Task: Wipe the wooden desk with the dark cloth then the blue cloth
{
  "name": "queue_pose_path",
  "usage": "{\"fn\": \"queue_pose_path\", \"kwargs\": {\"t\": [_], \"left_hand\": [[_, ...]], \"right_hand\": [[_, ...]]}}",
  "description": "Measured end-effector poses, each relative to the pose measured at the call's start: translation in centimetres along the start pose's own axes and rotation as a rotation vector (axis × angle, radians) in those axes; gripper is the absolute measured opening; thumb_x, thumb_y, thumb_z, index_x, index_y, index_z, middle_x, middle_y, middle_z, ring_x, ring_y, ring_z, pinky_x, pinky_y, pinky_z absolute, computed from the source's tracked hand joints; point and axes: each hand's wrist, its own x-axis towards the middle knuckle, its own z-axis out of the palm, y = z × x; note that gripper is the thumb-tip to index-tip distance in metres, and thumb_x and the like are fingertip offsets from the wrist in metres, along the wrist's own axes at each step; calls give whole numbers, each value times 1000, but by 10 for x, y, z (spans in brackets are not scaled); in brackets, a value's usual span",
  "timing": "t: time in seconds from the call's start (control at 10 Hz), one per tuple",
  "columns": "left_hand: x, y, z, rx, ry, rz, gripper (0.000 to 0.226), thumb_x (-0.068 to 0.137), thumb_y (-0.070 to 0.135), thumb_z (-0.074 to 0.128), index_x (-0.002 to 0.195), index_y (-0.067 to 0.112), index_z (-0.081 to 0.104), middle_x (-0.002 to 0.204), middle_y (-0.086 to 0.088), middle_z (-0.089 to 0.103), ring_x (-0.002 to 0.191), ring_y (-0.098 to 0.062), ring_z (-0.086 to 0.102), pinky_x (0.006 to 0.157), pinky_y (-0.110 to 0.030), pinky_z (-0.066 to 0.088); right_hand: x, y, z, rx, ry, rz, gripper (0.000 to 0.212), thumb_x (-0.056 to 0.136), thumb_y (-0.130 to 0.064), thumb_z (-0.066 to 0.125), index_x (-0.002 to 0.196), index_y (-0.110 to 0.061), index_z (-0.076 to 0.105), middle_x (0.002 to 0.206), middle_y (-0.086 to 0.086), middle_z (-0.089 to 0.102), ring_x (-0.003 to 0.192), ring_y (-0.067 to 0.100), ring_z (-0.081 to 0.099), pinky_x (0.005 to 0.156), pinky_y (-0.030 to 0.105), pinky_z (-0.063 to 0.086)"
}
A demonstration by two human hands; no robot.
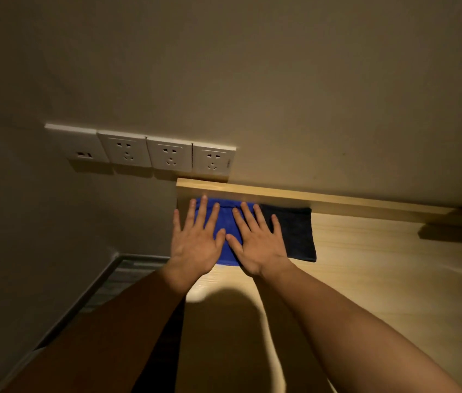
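Note:
A folded blue cloth (225,222) lies at the far left corner of the light wooden desk (380,279), against its raised back lip. A dark cloth (297,236), also folded, lies flat beside it on the right, touching it. My left hand (195,242) rests flat, fingers spread, on the left part of the blue cloth, partly over the desk's left edge. My right hand (258,245) lies flat with fingers spread over the seam between the two cloths. Neither hand grips anything.
The desk's back lip (309,198) runs along a beige wall. Several white wall sockets (144,150) sit just above the desk's left corner. Left of the desk the floor (119,282) drops away. A dark shadowed shape (456,231) shows at the far right.

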Motion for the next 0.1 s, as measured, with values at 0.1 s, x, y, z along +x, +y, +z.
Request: {"fn": "queue_pose_path", "kwargs": {"t": [0.1], "left_hand": [[-25, 9, -17, -37, 17, 18, 75, 105, 70, 8, 161, 37, -29, 168, -1, -40, 156, -26, -33, 125, -62, -18]], "right_hand": [[-26, 4, -17, 61, 78, 2, 75, 98, -75, 5, 163, -40, -6, 170, -10, -19, 157, 18, -19, 124, 53, -9]]}}
